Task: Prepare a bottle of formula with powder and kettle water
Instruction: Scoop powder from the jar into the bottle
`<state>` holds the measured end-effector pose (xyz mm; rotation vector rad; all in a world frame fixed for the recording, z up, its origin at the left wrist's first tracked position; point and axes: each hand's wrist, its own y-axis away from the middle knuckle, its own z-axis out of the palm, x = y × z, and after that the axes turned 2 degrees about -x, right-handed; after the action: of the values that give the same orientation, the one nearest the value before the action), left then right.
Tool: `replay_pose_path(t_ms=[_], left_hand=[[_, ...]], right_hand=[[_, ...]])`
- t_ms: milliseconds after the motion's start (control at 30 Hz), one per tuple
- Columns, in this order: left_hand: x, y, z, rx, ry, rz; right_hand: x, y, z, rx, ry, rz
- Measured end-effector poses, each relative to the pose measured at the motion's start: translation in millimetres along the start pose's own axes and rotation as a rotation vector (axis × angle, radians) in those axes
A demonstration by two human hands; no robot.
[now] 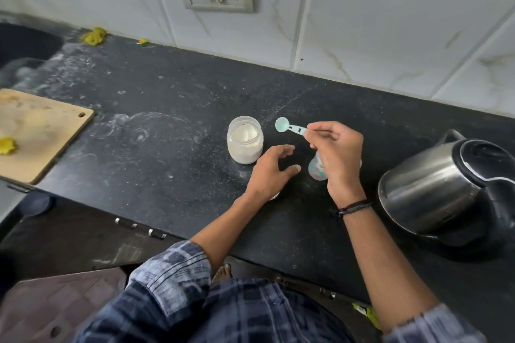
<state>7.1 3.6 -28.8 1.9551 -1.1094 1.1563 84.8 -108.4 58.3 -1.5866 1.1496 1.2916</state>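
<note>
We see the right hand (pixel 337 153) raised over the desk (pixel 167 161), its fingers (pixel 320 128) pinching the handle of a teal measuring scoop (pixel 289 127) whose bowl points far-left and looks empty. The left hand (pixel 271 172) hovers low with fingers (pixel 284 150) spread and relaxed, gripping nothing. The open powder jar (pixel 245 139) stands just left of the scoop. The baby bottle (pixel 316 170) stands near and below the right hand, largely hidden by it, so we cannot tell whether its mouth is open. The steel kettle (pixel 434 189) sits well to the right.

We judge the main risk to be spillage. A heaped scoop carried across the gap could shed powder onto the desk, and the narrow bottle, unsteadied by either hand, could tip if the scoop or the wrist knocks it. The jar is also unheld and may slide when the scoop digs in. A miscounted scoop would spoil the mix.
</note>
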Motion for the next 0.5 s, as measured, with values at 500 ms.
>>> replay_pose_path(t_ms=[500], left_hand=[[-7.4, 24.2, -22.8, 0.014, -0.053, -0.010]], right_hand=[[-11.9, -29.7, 108.7, -0.338, 0.799, -0.368]])
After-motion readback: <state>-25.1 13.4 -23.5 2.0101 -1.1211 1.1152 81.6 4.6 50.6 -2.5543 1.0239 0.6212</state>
